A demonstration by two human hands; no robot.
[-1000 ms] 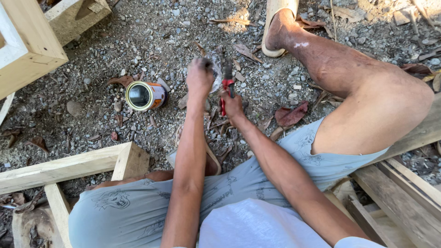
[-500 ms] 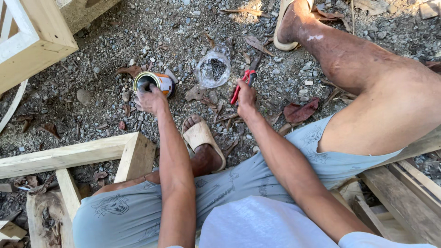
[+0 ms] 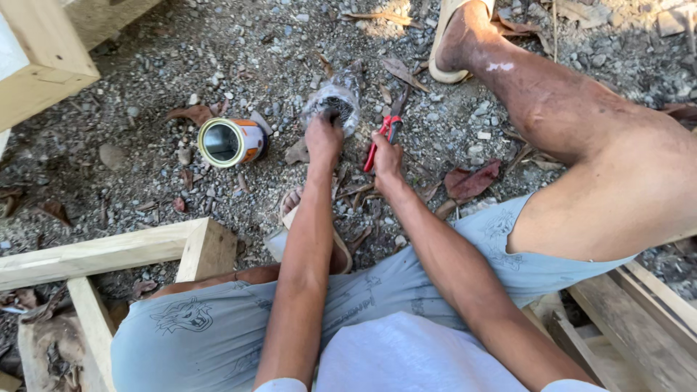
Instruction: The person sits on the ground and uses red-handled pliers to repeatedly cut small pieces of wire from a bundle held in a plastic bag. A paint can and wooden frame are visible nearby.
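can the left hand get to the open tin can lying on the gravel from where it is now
Probably yes: the left hand rests on the clear plastic bag, and only bare gravel lies between it and the tin can.

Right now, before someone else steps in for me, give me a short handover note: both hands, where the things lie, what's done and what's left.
Left hand: reaching into the clear plastic bag on the gravel, fingers at its dark contents; grip not clear.
Right hand: closed on the red-handled pliers, tip pointing away, just right of the bag.
Open can: lying on its side on the gravel, left of the bag, untouched.
Wooden frame: by the left knee.
Done: pliers in hand, bag reached.
Left: nothing yet lifted out of the bag; can and frame not being handled.
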